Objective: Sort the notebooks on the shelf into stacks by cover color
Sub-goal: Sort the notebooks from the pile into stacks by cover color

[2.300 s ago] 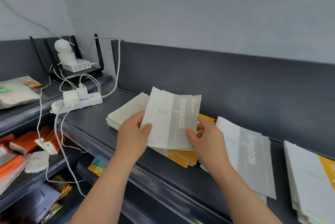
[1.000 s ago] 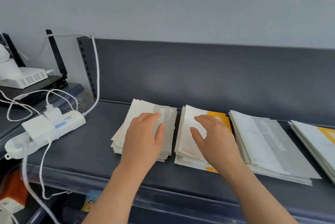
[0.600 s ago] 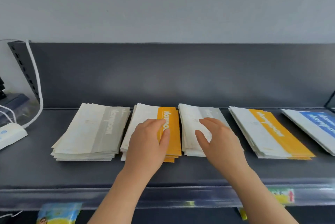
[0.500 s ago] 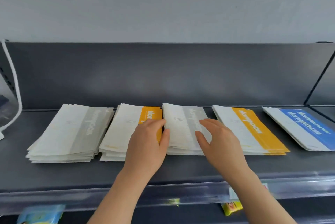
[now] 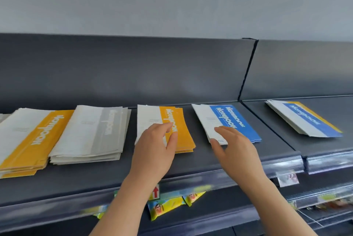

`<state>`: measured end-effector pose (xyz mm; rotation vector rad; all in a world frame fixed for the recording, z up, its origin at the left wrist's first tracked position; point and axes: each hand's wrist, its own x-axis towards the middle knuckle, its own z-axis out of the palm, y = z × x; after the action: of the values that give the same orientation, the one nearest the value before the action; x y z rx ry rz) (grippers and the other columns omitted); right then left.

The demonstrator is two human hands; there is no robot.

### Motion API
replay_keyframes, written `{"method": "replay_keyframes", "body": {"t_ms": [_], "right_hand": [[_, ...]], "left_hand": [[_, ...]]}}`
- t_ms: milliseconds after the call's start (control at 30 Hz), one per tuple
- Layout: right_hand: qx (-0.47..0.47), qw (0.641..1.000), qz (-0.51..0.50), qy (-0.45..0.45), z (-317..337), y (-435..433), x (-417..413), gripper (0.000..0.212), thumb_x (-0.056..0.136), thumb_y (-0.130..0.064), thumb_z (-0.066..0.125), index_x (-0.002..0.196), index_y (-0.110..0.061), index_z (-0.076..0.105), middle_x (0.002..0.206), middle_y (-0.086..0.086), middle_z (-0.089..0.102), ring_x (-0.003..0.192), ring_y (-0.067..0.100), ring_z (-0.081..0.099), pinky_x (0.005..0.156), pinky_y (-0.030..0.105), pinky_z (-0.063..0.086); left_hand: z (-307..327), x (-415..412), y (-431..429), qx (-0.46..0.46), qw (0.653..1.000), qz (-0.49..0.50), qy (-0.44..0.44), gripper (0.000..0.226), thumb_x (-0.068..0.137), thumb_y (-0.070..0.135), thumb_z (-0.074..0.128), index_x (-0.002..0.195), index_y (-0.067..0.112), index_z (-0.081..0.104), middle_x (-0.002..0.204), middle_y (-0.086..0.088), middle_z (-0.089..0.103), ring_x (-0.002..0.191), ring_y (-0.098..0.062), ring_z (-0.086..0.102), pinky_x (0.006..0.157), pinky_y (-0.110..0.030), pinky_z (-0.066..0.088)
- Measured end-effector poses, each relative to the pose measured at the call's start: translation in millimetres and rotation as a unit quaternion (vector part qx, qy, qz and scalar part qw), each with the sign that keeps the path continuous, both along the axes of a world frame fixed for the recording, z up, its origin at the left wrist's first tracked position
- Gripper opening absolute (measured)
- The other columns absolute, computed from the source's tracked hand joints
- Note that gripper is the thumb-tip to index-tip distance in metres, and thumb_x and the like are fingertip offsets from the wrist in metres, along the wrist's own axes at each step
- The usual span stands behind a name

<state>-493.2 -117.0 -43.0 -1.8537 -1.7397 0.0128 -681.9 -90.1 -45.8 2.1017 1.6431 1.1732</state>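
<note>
Nearest us, at the bottom of the frame, snack packets (image 5: 164,206) hang under the shelf (image 5: 191,167). Above them our left hand (image 5: 154,151) lies over the near edge of the centre orange stack (image 5: 181,132), fingers loose and slightly spread, holding nothing; whether it presses the cover we cannot tell. Our right hand (image 5: 236,151), right of centre, reaches flat-fingered over the near corner of the blue stack (image 5: 242,125), also empty. Further left lie a grey stack (image 5: 89,134) and a second orange stack (image 5: 28,144); at far right a mixed stack (image 5: 305,121) shows blue over orange. We judge we are choosing what to merge: next we must grip one stack's edges and carry it to its colour match.
</note>
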Motion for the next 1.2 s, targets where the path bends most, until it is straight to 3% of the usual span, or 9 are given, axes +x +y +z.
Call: {"method": "replay_keyframes", "body": {"t_ms": [233, 400, 533, 700, 933, 1033, 1100, 1167, 1200], "right_hand": [[-0.017, 0.999, -0.040, 0.006, -2, 12, 70, 0.031, 0.093, -0.031, 0.053, 0.120, -0.016, 0.061, 0.127, -0.006, 0.059, 0.110, 0.015, 0.056, 0.083, 0.023, 0.043], [-0.012, 0.998, -0.064, 0.009, -1, 29, 111, 0.034, 0.092, -0.030, 0.055, 0.123, -0.016, 0.061, 0.130, -0.006, 0.058, 0.113, 0.013, 0.056, 0.082, 0.016, 0.036], [-0.013, 0.994, -0.104, 0.011, 2, 36, 150, 0.039, 0.092, -0.033, 0.055, 0.128, -0.016, 0.058, 0.133, -0.005, 0.056, 0.119, 0.013, 0.053, 0.095, 0.022, 0.040], [-0.022, 0.990, -0.137, 0.008, -2, 40, 205, 0.037, 0.093, -0.030, 0.054, 0.127, -0.017, 0.059, 0.131, -0.004, 0.057, 0.118, 0.016, 0.054, 0.095, 0.025, 0.040], [-0.062, 0.984, -0.167, -0.011, -14, 60, 308, 0.031, 0.096, -0.022, 0.047, 0.121, -0.010, 0.062, 0.129, 0.001, 0.059, 0.111, 0.022, 0.057, 0.086, 0.030, 0.045], [-0.101, 0.980, -0.168, -0.037, -23, 71, 351, 0.026, 0.095, -0.020, 0.043, 0.103, -0.009, 0.065, 0.115, 0.004, 0.063, 0.092, 0.024, 0.058, 0.071, 0.032, 0.047], [-0.114, 0.983, -0.135, -0.056, -31, 77, 371, 0.025, 0.094, -0.021, 0.039, 0.091, -0.013, 0.063, 0.105, 0.001, 0.065, 0.085, 0.020, 0.054, 0.068, 0.030, 0.046], [-0.094, 0.990, -0.082, -0.059, -35, 79, 380, 0.026, 0.093, -0.018, 0.040, 0.091, -0.014, 0.065, 0.106, -0.002, 0.066, 0.092, 0.019, 0.054, 0.074, 0.028, 0.045], [-0.080, 0.994, -0.048, -0.060, -36, 79, 381, 0.026, 0.094, -0.017, 0.041, 0.097, -0.014, 0.067, 0.110, -0.003, 0.067, 0.098, 0.020, 0.055, 0.081, 0.026, 0.043]], "left_hand": [[-1, 72, 24, -0.018, 0.999, -0.030, 0.012, 0.036, 0.095, 0.034, 0.051, 0.130, 0.025, 0.056, 0.121, 0.009, 0.060, 0.106, -0.007, 0.054, 0.085, -0.019, 0.044], [1, 114, 52, -0.033, 0.998, -0.049, 0.023, 0.039, 0.096, 0.037, 0.050, 0.133, 0.025, 0.053, 0.128, 0.008, 0.057, 0.111, -0.007, 0.054, 0.088, -0.022, 0.050], [6, 152, 71, -0.036, 0.996, -0.081, 0.020, 0.037, 0.096, 0.036, 0.048, 0.131, 0.025, 0.054, 0.126, 0.010, 0.057, 0.110, -0.006, 0.053, 0.086, -0.019, 0.045], [0, 202, 78, -0.068, 0.989, -0.125, 0.025, 0.034, 0.097, 0.033, 0.048, 0.128, 0.024, 0.057, 0.119, 0.012, 0.059, 0.107, -0.006, 0.053, 0.091, -0.025, 0.045], [-13, 290, 78, -0.114, 0.984, -0.140, -0.008, 0.035, 0.094, 0.034, 0.053, 0.126, 0.023, 0.058, 0.108, 0.013, 0.062, 0.097, -0.005, 0.057, 0.090, -0.029, 0.048], [-15, 331, 79, -0.158, 0.978, -0.131, -0.039, 0.039, 0.094, 0.032, 0.052, 0.130, 0.018, 0.055, 0.101, 0.014, 0.065, 0.094, -0.005, 0.060, 0.088, -0.027, 0.048], [-16, 356, 80, -0.197, 0.971, -0.128, -0.053, 0.034, 0.095, 0.032, 0.051, 0.126, 0.019, 0.056, 0.097, 0.014, 0.065, 0.088, -0.004, 0.059, 0.080, -0.020, 0.044], [-18, 378, 83, -0.225, 0.965, -0.114, -0.075, 0.007, 0.095, 0.030, 0.051, 0.099, 0.027, 0.055, 0.079, 0.014, 0.059, 0.071, -0.003, 0.054, 0.062, -0.014, 0.040], [-19, 386, 85, -0.227, 0.964, -0.104, -0.088, 0.005, 0.094, 0.028, 0.053, 0.090, 0.026, 0.053, 0.072, 0.015, 0.056, 0.063, 0.001, 0.051, 0.054, -0.011, 0.036]]}}
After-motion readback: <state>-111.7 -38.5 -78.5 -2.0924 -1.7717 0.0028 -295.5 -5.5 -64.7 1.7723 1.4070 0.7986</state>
